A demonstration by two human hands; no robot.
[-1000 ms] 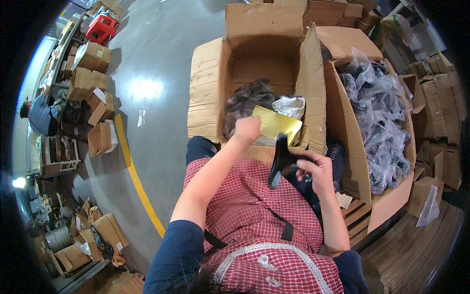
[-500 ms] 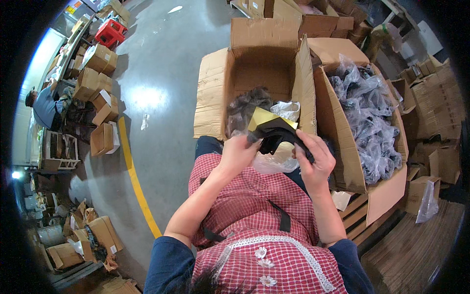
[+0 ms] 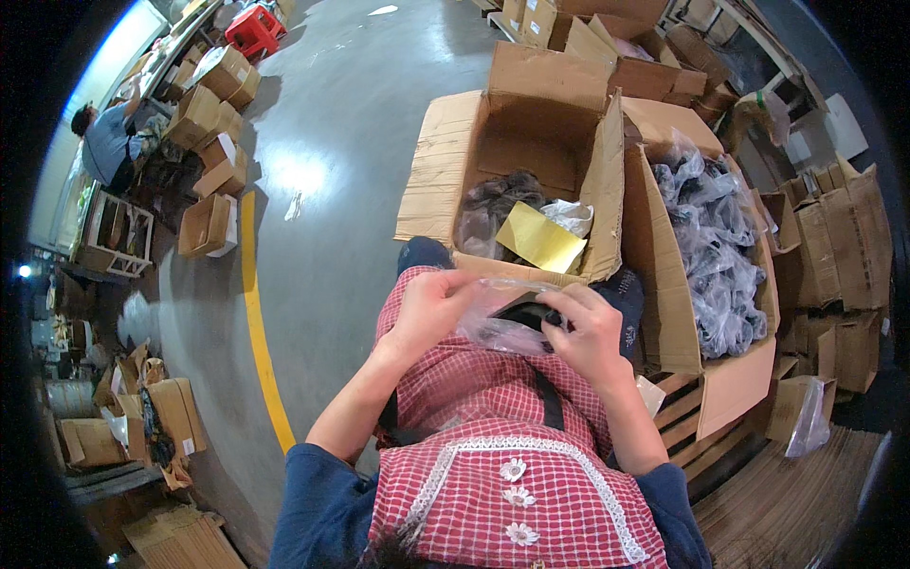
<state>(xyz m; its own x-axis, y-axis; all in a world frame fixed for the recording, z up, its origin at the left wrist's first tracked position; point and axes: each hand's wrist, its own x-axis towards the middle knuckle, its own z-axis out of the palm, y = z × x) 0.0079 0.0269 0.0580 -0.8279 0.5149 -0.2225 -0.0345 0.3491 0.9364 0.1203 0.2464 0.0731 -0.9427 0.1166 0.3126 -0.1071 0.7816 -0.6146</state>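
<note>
A clear plastic bag (image 3: 482, 327) is stretched between my hands above my lap. My left hand (image 3: 428, 308) pinches its left side. My right hand (image 3: 586, 327) has its fingers closed on a curved black piece (image 3: 527, 314) at the bag's right side. The black piece lies partly within the bag; its exact kind does not show. Just beyond my hands stands an open cardboard box (image 3: 536, 142). In it are dark items in clear film (image 3: 498, 204), a white crumpled bag (image 3: 569, 216) and a yellow sheet (image 3: 542, 237).
To the right, another open box (image 3: 664, 275) is filled with dark items in clear bags (image 3: 711, 256). A wooden pallet (image 3: 678, 408) and flattened cardboard (image 3: 796, 503) lie nearer. At far left a person (image 3: 109, 147) is by a bench, beside cardboard boxes and a red stool (image 3: 254, 33).
The black piece has come down toward my lap and partly into the clear bag. The yellow sheet, formerly behind the black piece, now shows fully in the box. My view has shifted slightly.
</note>
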